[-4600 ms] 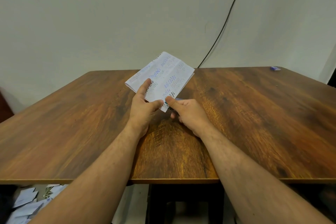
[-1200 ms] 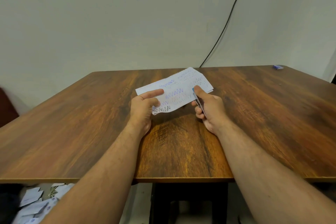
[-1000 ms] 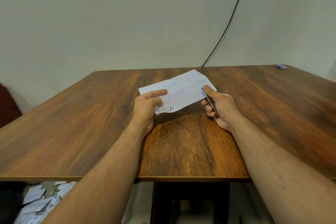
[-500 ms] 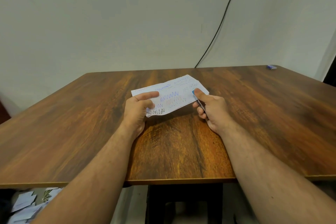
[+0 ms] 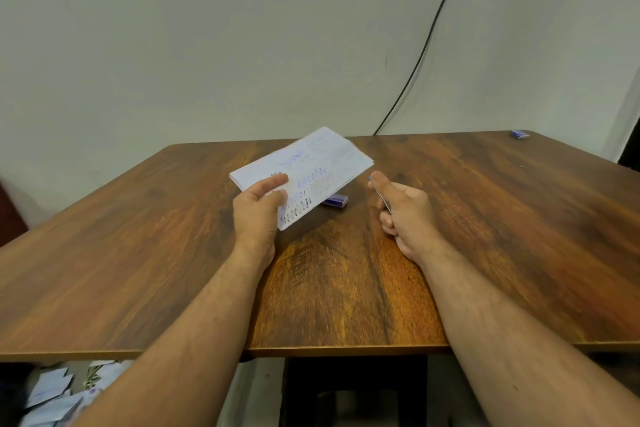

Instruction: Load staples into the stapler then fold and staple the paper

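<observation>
A person's two bare forearms reached forward over a brown wooden counter (image 5: 145, 270), seen from a camera worn on the head. The left hand (image 5: 258, 215) gripped a folded paper (image 5: 311, 166) at its near left corner, thumb on top and fingers curled beneath. The paper was white, covered with blue and dark scribbled handwriting, and was held up off the counter, tilting away toward the far right. The right hand (image 5: 403, 211) was apart from the paper, just to its right, with fingers curled around a slim stapler (image 5: 381, 196). Only a thin metallic edge with a blue tip showed along the thumb; the rest was hidden inside the grip. On the counter, partly under the paper's right edge and between the two hands, lay a small blue box (image 5: 336, 200), its label too small to read. A second small blue box (image 5: 520, 134) sat at the far right corner of the counter, well apart from the hands. A black cable (image 5: 429, 42) ran down the pale wall behind the counter. On the floor at lower left lay scattered folded papers (image 5: 52, 399).
</observation>
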